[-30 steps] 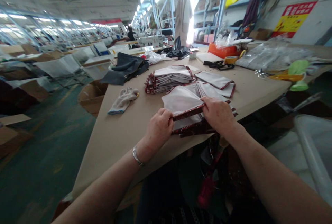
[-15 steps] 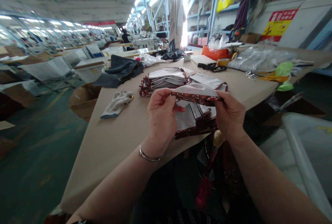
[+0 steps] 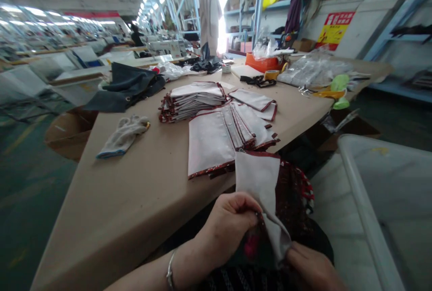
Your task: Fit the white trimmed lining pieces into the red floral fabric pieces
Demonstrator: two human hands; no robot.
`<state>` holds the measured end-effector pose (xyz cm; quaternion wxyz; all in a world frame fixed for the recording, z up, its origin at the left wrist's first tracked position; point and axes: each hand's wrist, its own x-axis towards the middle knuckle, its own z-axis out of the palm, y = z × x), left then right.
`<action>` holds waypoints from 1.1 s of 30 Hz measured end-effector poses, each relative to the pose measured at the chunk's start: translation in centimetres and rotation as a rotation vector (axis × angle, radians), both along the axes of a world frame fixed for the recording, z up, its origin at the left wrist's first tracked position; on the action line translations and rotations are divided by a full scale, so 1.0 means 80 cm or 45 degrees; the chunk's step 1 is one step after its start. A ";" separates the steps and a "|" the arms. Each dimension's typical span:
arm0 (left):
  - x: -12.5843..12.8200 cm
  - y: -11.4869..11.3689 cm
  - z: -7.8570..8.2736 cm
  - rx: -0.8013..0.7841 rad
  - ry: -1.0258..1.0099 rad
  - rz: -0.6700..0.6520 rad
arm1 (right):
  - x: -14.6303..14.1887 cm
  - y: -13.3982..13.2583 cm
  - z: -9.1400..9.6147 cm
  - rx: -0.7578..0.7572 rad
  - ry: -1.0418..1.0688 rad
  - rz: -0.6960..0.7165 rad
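Note:
A light grey fabric piece with dark red patterned edging (image 3: 257, 172) hangs off the table's front edge towards my lap. My left hand (image 3: 232, 221) pinches its edging on one side. Lower right, my right hand (image 3: 312, 266) is closed on the other side of it, slightly blurred, and the fabric folds between the two. Just beyond lies a fanned pile of similar grey pieces (image 3: 211, 142) with red edging. Behind that sit a thicker folded stack (image 3: 195, 97) and a separate folded piece (image 3: 253, 100).
A knitted glove (image 3: 124, 136) lies on the brown-covered table (image 3: 135, 196), with dark cloth (image 3: 130, 84) behind it. Plastic bags (image 3: 313, 70), an orange container (image 3: 265, 62) and black straps (image 3: 258, 81) are farther back. A white bin (image 3: 364, 205) stands at my right, a cardboard box (image 3: 69, 131) at left.
Both hands have come down and nearer to me with the fabric piece, from above the pile to below the table edge. The pile is now uncovered. My view has turned slightly right.

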<state>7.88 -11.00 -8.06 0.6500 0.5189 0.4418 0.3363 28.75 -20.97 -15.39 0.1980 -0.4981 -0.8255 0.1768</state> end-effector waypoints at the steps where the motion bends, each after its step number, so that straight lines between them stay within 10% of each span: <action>1: -0.002 -0.002 -0.008 0.038 0.111 -0.039 | -0.010 0.001 -0.008 -0.134 0.015 0.016; 7: -0.008 -0.008 -0.012 -0.003 0.237 -0.174 | -0.026 0.031 -0.007 -0.862 0.268 -0.097; 16: -0.014 -0.004 -0.089 -0.598 -0.165 0.343 | -0.055 0.043 -0.053 -0.867 0.300 -0.088; 21: -0.009 -0.012 -0.118 -0.422 0.096 0.256 | -0.050 0.058 -0.058 -0.950 1.474 -0.694; 26: 0.014 0.000 -0.082 -0.606 -0.245 -0.246 | -0.039 0.080 -0.010 -1.400 2.349 -0.758; 33: 0.041 0.082 -0.008 -0.653 -0.809 0.103 | 0.002 0.153 0.084 -1.039 2.269 -0.424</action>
